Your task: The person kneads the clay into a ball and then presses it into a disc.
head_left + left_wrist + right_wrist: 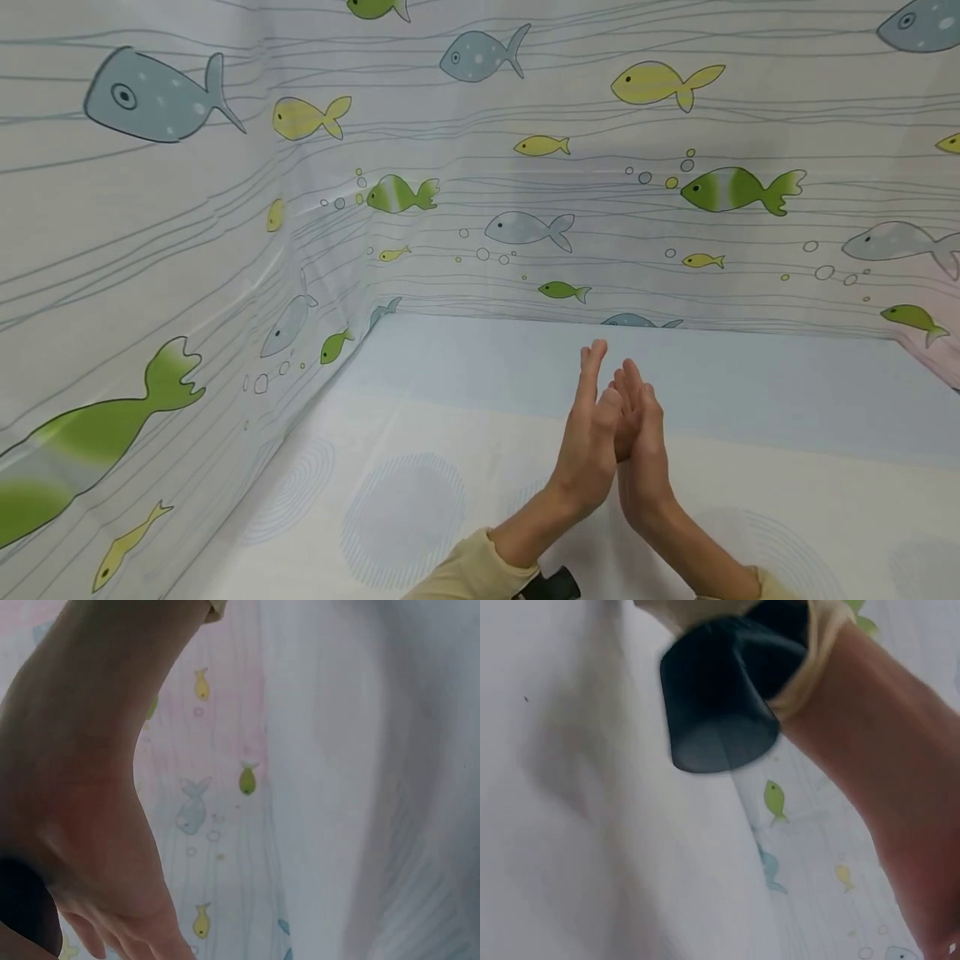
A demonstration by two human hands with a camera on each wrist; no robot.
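Note:
My two hands are raised above the cloth-covered table, pressed palm to palm with the fingers straight and pointing away from me. The left hand stands slightly higher, its fingertips reaching above those of the right hand. Neither hand holds anything. A pale yellow sleeve covers each forearm. In the right wrist view the left forearm and its black wrist camera fill the upper part. In the left wrist view the right forearm and hand show close up on the left.
A curtain printed with fish hangs behind and to the left of the table, forming a corner. The tablecloth is pale with light blue circles.

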